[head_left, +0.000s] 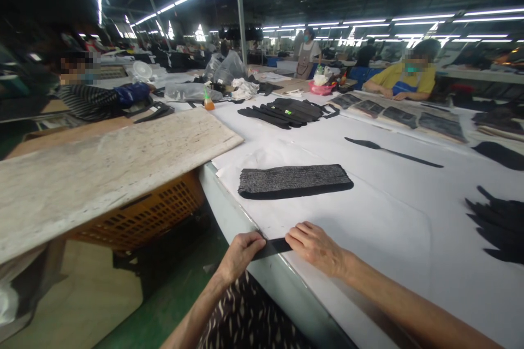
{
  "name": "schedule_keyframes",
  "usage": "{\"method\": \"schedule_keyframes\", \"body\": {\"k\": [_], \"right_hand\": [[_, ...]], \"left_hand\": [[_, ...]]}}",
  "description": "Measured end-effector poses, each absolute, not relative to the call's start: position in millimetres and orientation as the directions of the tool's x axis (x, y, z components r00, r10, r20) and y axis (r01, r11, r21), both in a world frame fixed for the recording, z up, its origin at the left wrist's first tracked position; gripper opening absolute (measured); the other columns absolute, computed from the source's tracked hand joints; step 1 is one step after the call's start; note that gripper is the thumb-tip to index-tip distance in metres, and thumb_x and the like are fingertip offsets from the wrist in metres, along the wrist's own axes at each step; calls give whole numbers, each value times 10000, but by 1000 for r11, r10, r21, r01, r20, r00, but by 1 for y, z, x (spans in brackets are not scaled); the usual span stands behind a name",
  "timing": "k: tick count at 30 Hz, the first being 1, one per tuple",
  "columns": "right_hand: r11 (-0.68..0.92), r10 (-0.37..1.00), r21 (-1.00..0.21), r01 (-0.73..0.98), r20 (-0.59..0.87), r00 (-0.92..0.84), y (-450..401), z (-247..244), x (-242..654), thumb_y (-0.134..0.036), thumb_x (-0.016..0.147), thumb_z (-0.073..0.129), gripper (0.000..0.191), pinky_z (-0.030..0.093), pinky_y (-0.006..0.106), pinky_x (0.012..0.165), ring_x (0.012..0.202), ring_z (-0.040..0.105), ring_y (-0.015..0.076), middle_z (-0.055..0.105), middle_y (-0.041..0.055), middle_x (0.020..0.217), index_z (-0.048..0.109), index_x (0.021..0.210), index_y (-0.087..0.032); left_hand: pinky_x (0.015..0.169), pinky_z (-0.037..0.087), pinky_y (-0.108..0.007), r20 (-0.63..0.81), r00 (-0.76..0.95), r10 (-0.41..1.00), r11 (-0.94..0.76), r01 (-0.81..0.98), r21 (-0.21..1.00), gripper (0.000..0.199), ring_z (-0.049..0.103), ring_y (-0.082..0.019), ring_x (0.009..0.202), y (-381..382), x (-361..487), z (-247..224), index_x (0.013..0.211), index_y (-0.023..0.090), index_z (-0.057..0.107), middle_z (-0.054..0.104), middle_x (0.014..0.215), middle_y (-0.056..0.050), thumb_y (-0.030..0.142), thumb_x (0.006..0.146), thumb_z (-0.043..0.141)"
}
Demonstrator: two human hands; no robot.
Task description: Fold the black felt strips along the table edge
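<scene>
A narrow black fabric strip (276,247) spans my two hands at the near edge of the white-covered table (380,229). My left hand (242,253) pinches its left end, just off the edge. My right hand (313,245) has its fingers curled on the strip's right end, over the tabletop; its thumb is hidden. Beyond them lies a flat stack of grey knitted pieces (295,180) with a black lower border.
Black pieces (286,112) lie farther back, and one long thin black piece (393,151) lies right of centre. More dark pieces (499,223) are at far right. A pale board (114,169) fills the left, above an orange crate (151,212). Other people sit or stand beyond.
</scene>
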State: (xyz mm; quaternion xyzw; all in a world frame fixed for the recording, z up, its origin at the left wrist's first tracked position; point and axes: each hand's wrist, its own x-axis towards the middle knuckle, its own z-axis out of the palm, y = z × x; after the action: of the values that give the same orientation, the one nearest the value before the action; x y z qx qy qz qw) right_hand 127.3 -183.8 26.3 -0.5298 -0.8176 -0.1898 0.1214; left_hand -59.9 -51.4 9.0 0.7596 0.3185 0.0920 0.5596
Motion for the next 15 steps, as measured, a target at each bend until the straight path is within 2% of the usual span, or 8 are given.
{"method": "schedule_keyframes", "body": {"k": [4, 10, 15], "right_hand": [[333, 844, 117, 936, 406, -351, -202, 26, 144, 29, 856, 348, 265, 386, 303, 668, 718, 456, 168, 519, 50, 767, 573, 853, -111], [307, 851, 121, 944, 409, -329, -207, 24, 147, 33, 859, 347, 272, 386, 300, 678, 727, 464, 169, 526, 53, 776, 575, 873, -114], [314, 861, 92, 945, 392, -324, -184, 25, 133, -8, 861, 417, 192, 380, 291, 658, 710, 455, 164, 521, 36, 763, 564, 821, -126]], "left_hand": [[602, 306, -253, -222, 779, 586, -139, 366, 920, 342, 372, -131, 629, -52, -59, 7, 646, 148, 571, 434, 602, 26, 460, 766, 501], [606, 306, -257, -223, 770, 598, -143, 376, 915, 348, 360, -131, 622, -52, -62, 5, 637, 154, 572, 420, 596, 28, 474, 751, 501], [580, 285, -262, -245, 726, 643, -158, 439, 884, 364, 334, -127, 596, -44, -76, -6, 582, 167, 517, 386, 578, 33, 497, 735, 490]]}}
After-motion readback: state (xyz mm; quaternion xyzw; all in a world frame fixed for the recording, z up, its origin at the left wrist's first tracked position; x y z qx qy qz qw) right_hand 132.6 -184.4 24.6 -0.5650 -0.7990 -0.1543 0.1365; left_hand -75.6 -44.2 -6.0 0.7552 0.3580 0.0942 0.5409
